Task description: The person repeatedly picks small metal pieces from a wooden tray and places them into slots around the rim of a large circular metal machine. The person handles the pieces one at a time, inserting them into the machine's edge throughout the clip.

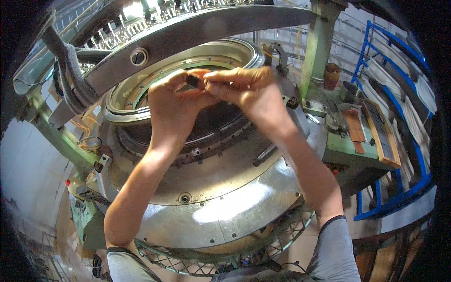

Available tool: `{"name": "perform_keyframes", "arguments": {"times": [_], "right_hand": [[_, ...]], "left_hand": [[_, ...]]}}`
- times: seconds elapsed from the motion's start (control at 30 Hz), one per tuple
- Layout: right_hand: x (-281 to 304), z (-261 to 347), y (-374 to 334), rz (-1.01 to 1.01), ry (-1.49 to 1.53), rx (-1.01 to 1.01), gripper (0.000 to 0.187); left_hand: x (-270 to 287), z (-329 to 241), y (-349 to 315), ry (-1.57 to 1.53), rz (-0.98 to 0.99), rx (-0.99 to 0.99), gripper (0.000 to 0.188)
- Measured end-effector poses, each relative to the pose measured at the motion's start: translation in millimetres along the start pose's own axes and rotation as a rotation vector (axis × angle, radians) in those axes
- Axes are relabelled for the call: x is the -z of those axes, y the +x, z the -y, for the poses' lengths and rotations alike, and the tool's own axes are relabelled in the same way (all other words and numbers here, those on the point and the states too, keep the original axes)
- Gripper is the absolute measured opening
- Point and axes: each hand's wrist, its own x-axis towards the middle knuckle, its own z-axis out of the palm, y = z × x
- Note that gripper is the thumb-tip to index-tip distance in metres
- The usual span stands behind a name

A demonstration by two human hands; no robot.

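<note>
Both hands are raised together over a large round metal machine, which looks like a circular knitting machine [221, 207]. My left hand [174, 101] has its fingers curled around a small dark piece [192, 81] with some orange at its upper edge; its kind is too small to tell. Thumb and fingers of my right hand [249, 89] are pinched together, their tips meeting the left fingertips beside that piece. Whatever lies in the right pinch is hidden. Behind and below the hands is the machine's shiny ring [129, 116], with a dark cylinder beneath it.
A curved metal beam [197, 33] with rows of fittings crosses above. Green posts [319, 42] flank the machine. Grey cloth [70, 75] hangs at upper left. On the right, a green ledge holds a cup [331, 76] and a wood-framed panel [381, 134], near a blue rack [399, 103].
</note>
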Motion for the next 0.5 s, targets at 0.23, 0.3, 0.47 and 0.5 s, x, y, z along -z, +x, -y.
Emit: {"name": "perform_keyframes", "arguments": {"times": [0.23, 0.3, 0.47, 0.5], "right_hand": [[34.8, -28.5, 62.4, 0.241, 0.220, -0.174, 0.024], [36.1, -38.8, 71.3, 0.280, 0.171, -0.132, 0.024], [36.5, -58.4, 87.2, 0.357, 0.113, -0.190, 0.027], [37.1, -61.0, 89.0, 0.378, 0.116, -0.204, 0.028]], "left_hand": [[-3.5, 11.9, 40.1, -0.360, 0.110, 0.008, 0.019], [-5.4, 18.7, 45.1, -0.410, 0.078, 0.088, 0.020], [-11.1, 38.3, 47.6, -0.502, 0.068, 0.234, 0.017], [-11.1, 41.7, 47.3, -0.563, 0.087, 0.261, 0.017]]}}
